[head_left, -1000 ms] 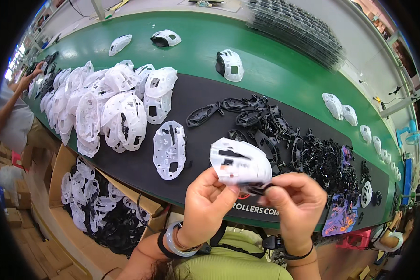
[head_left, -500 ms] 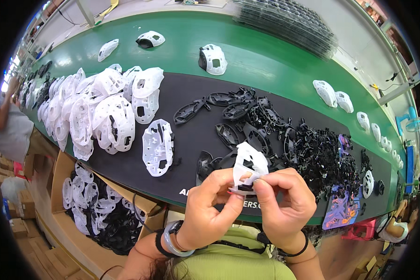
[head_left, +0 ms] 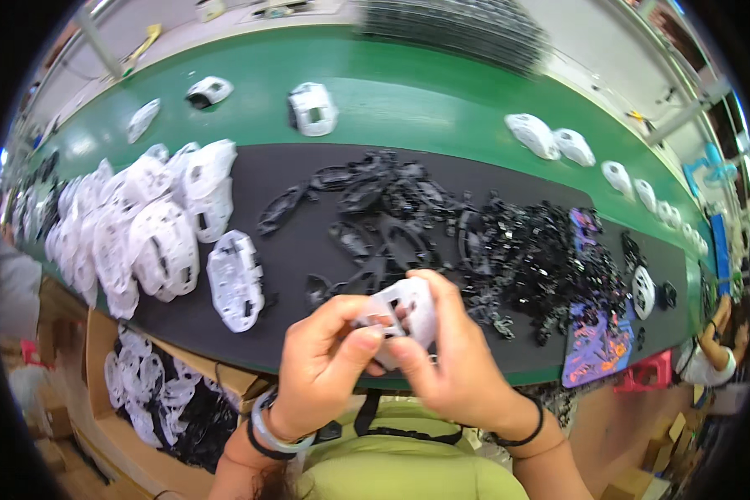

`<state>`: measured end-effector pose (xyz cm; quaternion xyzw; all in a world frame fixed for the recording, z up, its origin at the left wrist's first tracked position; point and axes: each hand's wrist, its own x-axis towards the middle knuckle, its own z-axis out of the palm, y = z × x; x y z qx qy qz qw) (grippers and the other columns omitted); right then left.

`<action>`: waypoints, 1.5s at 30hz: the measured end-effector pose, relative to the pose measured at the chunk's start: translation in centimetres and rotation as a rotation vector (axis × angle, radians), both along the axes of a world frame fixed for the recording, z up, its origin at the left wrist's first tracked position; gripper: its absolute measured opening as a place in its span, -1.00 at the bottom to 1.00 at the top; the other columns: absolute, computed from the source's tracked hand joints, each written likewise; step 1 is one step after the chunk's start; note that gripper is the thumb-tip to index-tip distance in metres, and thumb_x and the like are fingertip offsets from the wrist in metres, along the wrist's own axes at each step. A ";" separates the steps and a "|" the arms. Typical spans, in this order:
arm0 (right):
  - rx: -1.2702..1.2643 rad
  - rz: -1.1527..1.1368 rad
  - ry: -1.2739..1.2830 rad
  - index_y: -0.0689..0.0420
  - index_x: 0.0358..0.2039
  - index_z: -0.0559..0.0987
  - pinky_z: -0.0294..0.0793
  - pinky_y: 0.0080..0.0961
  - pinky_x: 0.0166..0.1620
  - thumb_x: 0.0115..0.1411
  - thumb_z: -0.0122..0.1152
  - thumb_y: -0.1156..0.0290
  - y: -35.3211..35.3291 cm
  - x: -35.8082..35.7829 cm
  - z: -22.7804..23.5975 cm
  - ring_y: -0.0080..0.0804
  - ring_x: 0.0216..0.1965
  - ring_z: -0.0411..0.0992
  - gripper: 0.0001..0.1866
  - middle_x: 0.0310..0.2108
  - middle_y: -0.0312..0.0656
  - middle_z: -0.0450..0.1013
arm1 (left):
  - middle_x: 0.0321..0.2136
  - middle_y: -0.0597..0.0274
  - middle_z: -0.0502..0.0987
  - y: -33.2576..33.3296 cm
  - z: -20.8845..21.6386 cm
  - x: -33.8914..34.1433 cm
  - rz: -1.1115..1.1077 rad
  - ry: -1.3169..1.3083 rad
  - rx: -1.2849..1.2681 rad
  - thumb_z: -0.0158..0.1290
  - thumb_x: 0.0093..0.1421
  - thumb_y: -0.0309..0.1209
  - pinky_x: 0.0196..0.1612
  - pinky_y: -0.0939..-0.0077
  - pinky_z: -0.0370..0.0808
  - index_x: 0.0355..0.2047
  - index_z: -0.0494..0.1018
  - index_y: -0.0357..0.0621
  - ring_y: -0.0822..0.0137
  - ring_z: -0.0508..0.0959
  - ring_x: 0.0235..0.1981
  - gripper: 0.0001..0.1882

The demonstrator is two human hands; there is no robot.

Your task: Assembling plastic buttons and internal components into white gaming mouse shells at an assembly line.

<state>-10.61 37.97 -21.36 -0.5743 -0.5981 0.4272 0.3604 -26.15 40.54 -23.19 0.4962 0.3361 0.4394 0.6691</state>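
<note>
A white plastic shell with cut-out openings (head_left: 417, 308) is held between my two hands, above the near edge of the black mat. My left hand (head_left: 325, 354) pinches its left end with thumb and fingers. My right hand (head_left: 454, 358) grips the other side, fingers behind and thumb in front. The fingers cover part of the shell. Just beyond them lie black plastic frames (head_left: 404, 242), next to a heap of small black parts (head_left: 525, 258). One white shell (head_left: 235, 283) lies with its hollow side up, left of my hands.
White shells are piled (head_left: 162, 242) at the left of the black mat (head_left: 283, 175). More shells stand along the green table (head_left: 408, 100). A cardboard box (head_left: 100, 367) with white and black parts sits below left. Clear trays (head_left: 458, 33) are stacked at the back. Another person (head_left: 712, 358) is at far right.
The shell has been turned in my hands, now showing a broader, smoother face. My right fingers have moved up around its far side. The whole view has swung, shifting the table contents left.
</note>
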 end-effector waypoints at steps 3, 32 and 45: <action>0.090 -0.119 -0.032 0.38 0.03 0.10 0.30 -0.31 -0.08 0.04 0.15 0.32 -1.1 -0.9 -1.7 0.07 -0.15 0.31 -0.35 -0.14 0.21 0.23 | -0.43 0.29 0.44 0.1 0.2 0.6 0.002 0.141 0.072 -0.05 0.18 -0.39 -0.54 0.78 0.40 -0.28 0.39 -0.32 0.61 0.41 -0.51 -0.79; 0.093 -0.373 0.194 0.31 -0.30 0.42 0.49 -0.63 -0.35 -0.01 0.07 0.72 -3.9 6.0 1.8 -0.52 -0.40 0.46 -0.79 -0.39 -0.19 0.37 | -0.20 0.03 0.45 0.0 -0.6 4.3 -0.059 -0.144 -0.322 -0.18 0.18 -0.48 -0.12 0.41 0.48 -0.09 0.27 -0.38 0.31 0.49 -0.20 -0.70; 0.357 -0.057 -0.173 0.19 -0.23 0.46 0.41 -0.64 -0.44 -0.09 0.18 0.69 0.7 2.2 1.0 -0.46 -0.50 0.41 -0.65 -0.44 -0.18 0.39 | -0.26 0.16 0.46 -0.2 -0.4 2.5 0.052 -0.171 -0.178 -0.10 0.19 -0.51 -0.19 0.57 0.43 -0.14 0.30 -0.39 0.47 0.45 -0.24 -0.75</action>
